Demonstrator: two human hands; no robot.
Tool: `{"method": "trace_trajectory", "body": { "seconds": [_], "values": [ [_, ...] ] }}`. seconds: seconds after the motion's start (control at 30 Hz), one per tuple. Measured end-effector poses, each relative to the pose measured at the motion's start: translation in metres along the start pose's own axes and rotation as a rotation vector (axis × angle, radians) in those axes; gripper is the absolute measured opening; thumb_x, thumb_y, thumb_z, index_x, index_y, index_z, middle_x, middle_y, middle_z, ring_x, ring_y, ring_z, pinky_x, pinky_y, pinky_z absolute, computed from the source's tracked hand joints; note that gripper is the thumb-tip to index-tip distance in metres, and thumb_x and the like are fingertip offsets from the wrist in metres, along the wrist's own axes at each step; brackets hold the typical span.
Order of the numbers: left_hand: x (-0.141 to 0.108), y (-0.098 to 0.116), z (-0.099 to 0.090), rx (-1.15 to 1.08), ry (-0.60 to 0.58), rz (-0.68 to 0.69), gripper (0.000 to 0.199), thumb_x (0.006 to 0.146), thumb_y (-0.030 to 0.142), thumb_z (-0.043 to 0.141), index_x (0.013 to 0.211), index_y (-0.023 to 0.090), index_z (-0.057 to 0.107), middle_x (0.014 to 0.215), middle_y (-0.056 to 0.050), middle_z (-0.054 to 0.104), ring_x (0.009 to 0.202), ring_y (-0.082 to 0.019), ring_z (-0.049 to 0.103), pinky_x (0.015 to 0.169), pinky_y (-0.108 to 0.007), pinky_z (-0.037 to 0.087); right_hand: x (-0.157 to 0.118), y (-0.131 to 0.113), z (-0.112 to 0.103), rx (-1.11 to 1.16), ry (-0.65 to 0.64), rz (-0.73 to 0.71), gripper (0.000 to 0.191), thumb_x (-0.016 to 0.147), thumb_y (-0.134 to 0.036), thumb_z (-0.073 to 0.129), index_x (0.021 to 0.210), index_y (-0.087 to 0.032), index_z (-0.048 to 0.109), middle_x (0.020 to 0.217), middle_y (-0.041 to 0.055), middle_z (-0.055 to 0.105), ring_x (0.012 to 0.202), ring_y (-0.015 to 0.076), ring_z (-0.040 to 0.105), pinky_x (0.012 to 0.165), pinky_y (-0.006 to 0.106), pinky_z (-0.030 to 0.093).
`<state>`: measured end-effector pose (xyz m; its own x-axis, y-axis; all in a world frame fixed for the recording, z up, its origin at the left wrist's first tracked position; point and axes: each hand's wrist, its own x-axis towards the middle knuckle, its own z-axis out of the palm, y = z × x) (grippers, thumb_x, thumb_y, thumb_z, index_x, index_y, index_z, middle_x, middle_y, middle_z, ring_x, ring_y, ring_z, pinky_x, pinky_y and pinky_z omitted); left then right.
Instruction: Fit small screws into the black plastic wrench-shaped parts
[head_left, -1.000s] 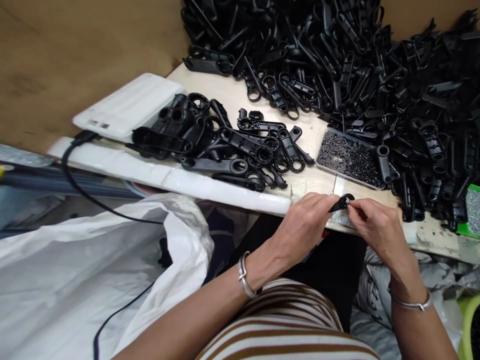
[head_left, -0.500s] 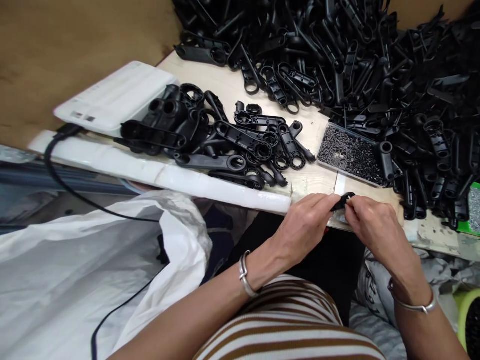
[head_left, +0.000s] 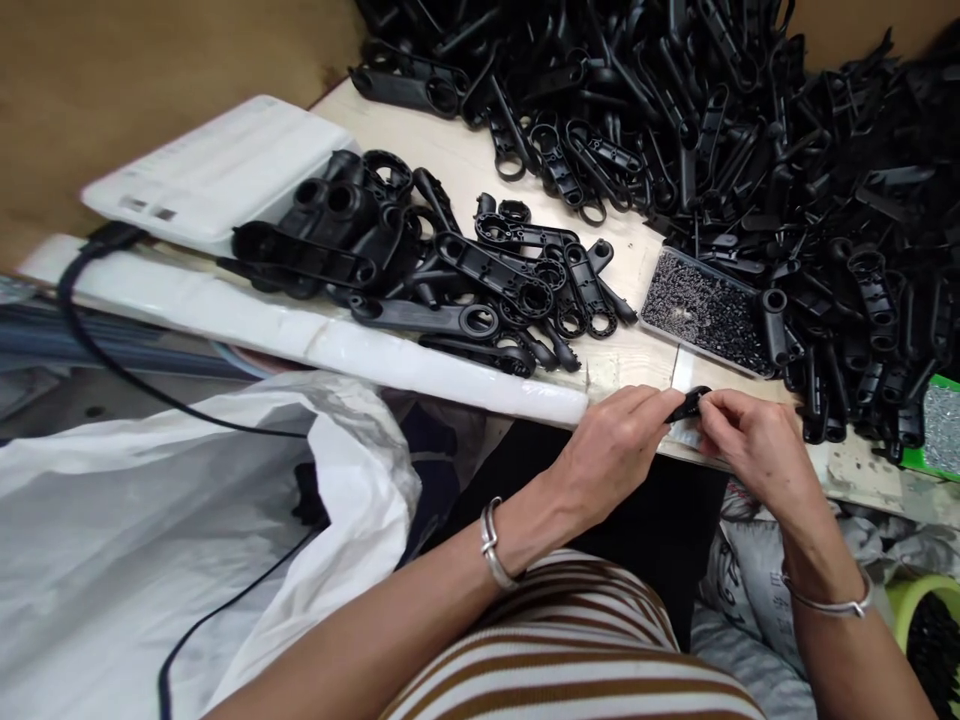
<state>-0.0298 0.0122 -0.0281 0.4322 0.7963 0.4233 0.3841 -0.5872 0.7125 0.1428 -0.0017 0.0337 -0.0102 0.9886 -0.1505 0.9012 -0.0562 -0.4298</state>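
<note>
While the left hand (head_left: pixel 611 450) grips one end of a small black part (head_left: pixel 684 407), the right hand (head_left: pixel 757 440) has its fingertips pinched at the other, so both hands are closed on it, close together but apart. That part sits right of centre in the frame, by the near edge of the surface (head_left: pixel 420 135); the pinch suggests fine handling, though whether the right fingers hold anything tiny cannot be told. Just beyond lies a clear tray (head_left: pixel 701 354) of tiny dark pieces (head_left: pixel 712 305), between loose black arms (head_left: pixel 487 275) and a larger heap (head_left: pixel 675 90).
</note>
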Motion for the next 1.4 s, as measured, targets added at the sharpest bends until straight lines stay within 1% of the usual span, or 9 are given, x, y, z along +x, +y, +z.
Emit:
{"method": "trace_trajectory", "body": {
  "seconds": [0.17, 0.5, 0.73, 0.9, 1.07, 1.17, 1.27, 1.33, 1.4],
  "values": [
    [0.001, 0.001, -0.001, -0.016, -0.015, -0.005, 0.019, 0.088, 0.005, 0.05, 0.104, 0.014, 0.057, 0.089, -0.004, 0.068, 0.084, -0.015, 0.063, 0.076, -0.026, 0.052, 0.0, -0.003, 0.001, 0.048, 0.0, 0.091, 0.029, 0.087, -0.026, 0.049, 0.062, -0.019, 0.06, 0.051, -0.0032, 0.061, 0.05, 0.012, 0.057, 0.056, 0.022, 0.038],
    [0.0, -0.001, 0.0, -0.029, -0.005, -0.003, 0.017, 0.089, 0.005, 0.05, 0.101, 0.015, 0.058, 0.091, -0.005, 0.068, 0.087, -0.016, 0.065, 0.08, -0.027, 0.054, -0.003, -0.004, 0.004, 0.022, 0.07, 0.04, 0.029, 0.09, -0.03, 0.048, 0.071, -0.019, 0.067, 0.052, -0.0003, 0.063, 0.05, 0.0153, 0.062, 0.052, 0.022, 0.042],
    [0.001, 0.0, -0.001, -0.032, 0.007, 0.01, 0.017, 0.088, 0.004, 0.051, 0.1, 0.013, 0.058, 0.09, -0.005, 0.068, 0.085, -0.017, 0.065, 0.078, -0.028, 0.055, 0.001, 0.002, 0.0, -0.004, -0.038, 0.042, 0.029, 0.09, -0.028, 0.047, 0.068, -0.02, 0.063, 0.053, -0.0023, 0.063, 0.049, 0.0132, 0.061, 0.055, 0.022, 0.041],
    [0.0, -0.001, 0.0, -0.014, 0.019, 0.029, 0.016, 0.089, 0.006, 0.05, 0.099, 0.013, 0.059, 0.089, -0.005, 0.069, 0.082, -0.016, 0.065, 0.076, -0.027, 0.056, 0.003, -0.002, 0.002, -0.257, -0.014, -0.08, 0.029, 0.092, -0.023, 0.047, 0.065, -0.02, 0.056, 0.054, 0.0009, 0.062, 0.05, 0.0153, 0.058, 0.055, 0.026, 0.036],
    [-0.001, -0.002, 0.0, -0.009, 0.074, 0.06, 0.016, 0.088, 0.005, 0.051, 0.099, 0.012, 0.06, 0.089, -0.006, 0.069, 0.081, -0.016, 0.066, 0.075, -0.027, 0.056, -0.004, -0.031, 0.014, -0.716, -0.025, -0.101, 0.02, 0.082, 0.002, 0.046, 0.078, -0.015, 0.057, 0.061, 0.0086, 0.063, 0.053, 0.0224, 0.062, 0.049, 0.03, 0.031],
    [-0.002, -0.003, -0.001, -0.021, 0.083, 0.063, 0.018, 0.088, 0.004, 0.05, 0.101, 0.012, 0.06, 0.09, -0.006, 0.069, 0.081, -0.016, 0.066, 0.075, -0.027, 0.057, -0.004, -0.044, 0.016, -0.798, -0.039, -0.091, 0.025, 0.077, 0.008, 0.044, 0.081, -0.012, 0.058, 0.067, 0.0121, 0.064, 0.056, 0.0249, 0.064, 0.049, 0.03, 0.034],
    [-0.002, -0.003, 0.001, -0.023, 0.108, 0.067, 0.018, 0.089, 0.006, 0.051, 0.103, 0.013, 0.06, 0.09, -0.006, 0.069, 0.082, -0.015, 0.066, 0.075, -0.026, 0.057, 0.0, -0.032, 0.014, -0.596, -0.033, -0.052, 0.021, 0.083, 0.001, 0.046, 0.077, -0.014, 0.059, 0.065, 0.0103, 0.065, 0.057, 0.0245, 0.065, 0.05, 0.029, 0.04],
    [-0.002, -0.003, 0.002, -0.034, 0.143, 0.065, 0.018, 0.088, 0.007, 0.054, 0.104, 0.014, 0.06, 0.09, -0.005, 0.069, 0.082, -0.014, 0.066, 0.075, -0.025, 0.058, -0.001, -0.012, 0.013, -0.227, -0.021, 0.014, 0.019, 0.09, -0.012, 0.05, 0.075, -0.015, 0.062, 0.06, 0.0061, 0.065, 0.055, 0.0213, 0.065, 0.053, 0.029, 0.046],
    [-0.002, -0.002, 0.003, -0.067, 0.171, 0.058, 0.02, 0.086, 0.006, 0.056, 0.104, 0.015, 0.06, 0.093, -0.005, 0.069, 0.084, -0.014, 0.067, 0.078, -0.024, 0.058, -0.007, 0.009, 0.015, 0.235, 0.06, 0.116, 0.017, 0.091, -0.028, 0.055, 0.087, -0.016, 0.066, 0.062, 0.0032, 0.067, 0.056, 0.0184, 0.066, 0.058, 0.028, 0.053]
  ]
}}
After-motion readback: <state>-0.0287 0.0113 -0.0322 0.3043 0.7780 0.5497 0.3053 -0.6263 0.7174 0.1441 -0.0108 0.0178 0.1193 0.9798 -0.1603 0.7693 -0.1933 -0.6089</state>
